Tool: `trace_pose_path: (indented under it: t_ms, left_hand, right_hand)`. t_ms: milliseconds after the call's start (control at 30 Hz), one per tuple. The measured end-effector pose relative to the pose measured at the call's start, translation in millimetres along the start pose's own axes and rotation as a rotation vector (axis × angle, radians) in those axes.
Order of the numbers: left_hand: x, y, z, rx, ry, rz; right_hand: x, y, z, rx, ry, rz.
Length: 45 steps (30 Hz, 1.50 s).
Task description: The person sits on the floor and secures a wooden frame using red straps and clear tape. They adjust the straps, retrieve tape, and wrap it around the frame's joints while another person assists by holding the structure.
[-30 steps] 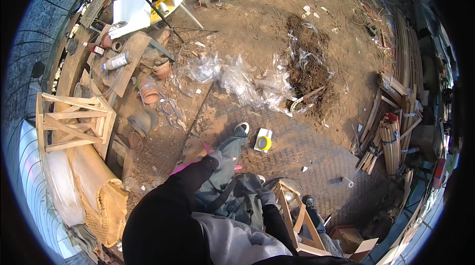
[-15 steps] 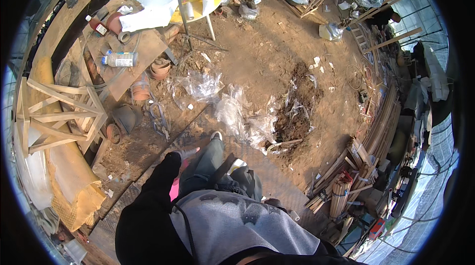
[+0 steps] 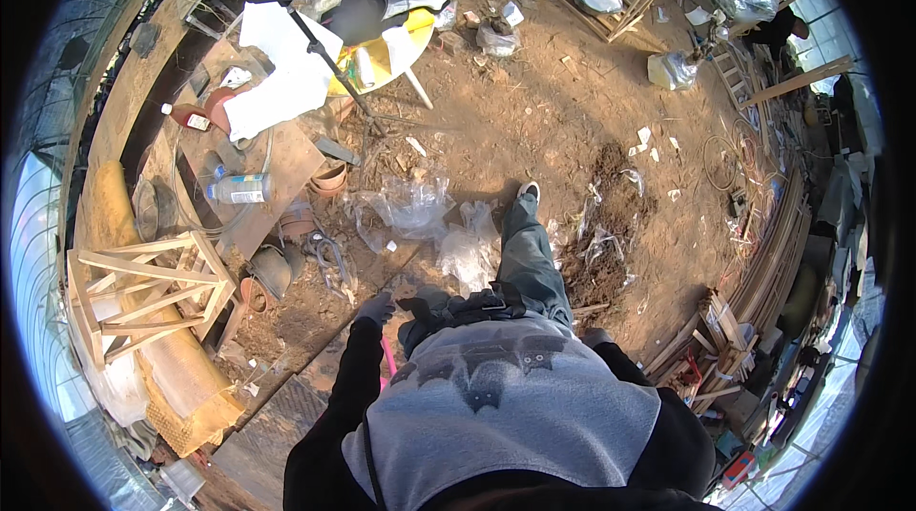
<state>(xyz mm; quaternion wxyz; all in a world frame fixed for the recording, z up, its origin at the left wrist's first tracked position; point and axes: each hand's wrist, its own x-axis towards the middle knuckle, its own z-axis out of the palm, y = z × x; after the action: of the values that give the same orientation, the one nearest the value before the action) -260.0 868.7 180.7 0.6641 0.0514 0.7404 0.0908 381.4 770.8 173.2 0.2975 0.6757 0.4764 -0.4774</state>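
Note:
My left hand (image 3: 376, 309), in what looks like a grey glove, hangs at my left side at the end of a black sleeve. Its fingers seem curled round a slim pink thing (image 3: 388, 355), whose far part disappears behind my body; its kind is not clear. On the other side, my right hand (image 3: 595, 337) shows only as a small dark patch beside my hip, with its fingers hidden. One shoe (image 3: 530, 190) is stretched forward onto the soil, close to crumpled clear plastic sheeting (image 3: 469, 249).
Ahead right lies a heap of dark soil (image 3: 606, 268). Wooden sticks (image 3: 720, 344) are piled along the right. Leftward are a wooden frame (image 3: 153, 287), a board (image 3: 272, 167) with bottles, and clay pots (image 3: 329, 180). A tripod (image 3: 334, 67) stands by a yellow table (image 3: 386, 62).
I have stepped forward, with one leg now out ahead beside the plastic. My left hand is still by my side, and a dark patch of my right hand has appeared.

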Motion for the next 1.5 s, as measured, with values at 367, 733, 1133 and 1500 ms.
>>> trace_pose_path:
  t_ms: [367, 733, 1133, 1500]
  left_hand:
    - [-40, 274, 220, -0.115, 0.280, 0.434]
    - [-51, 686, 281, -0.722, -0.177, 0.574]
    - [78, 940, 206, -1.755, -0.530, 0.170]
    - [-23, 1069, 94, -0.316, 0.830, 1.105]
  right_hand:
    - [145, -145, -594, 0.449, 0.554, -0.376]
    - [167, -390, -720, 0.617, -0.032, -0.727]
    - [284, -489, -880, 0.768, -0.012, -0.503]
    - [325, -625, -972, 0.586, -0.368, -0.581]
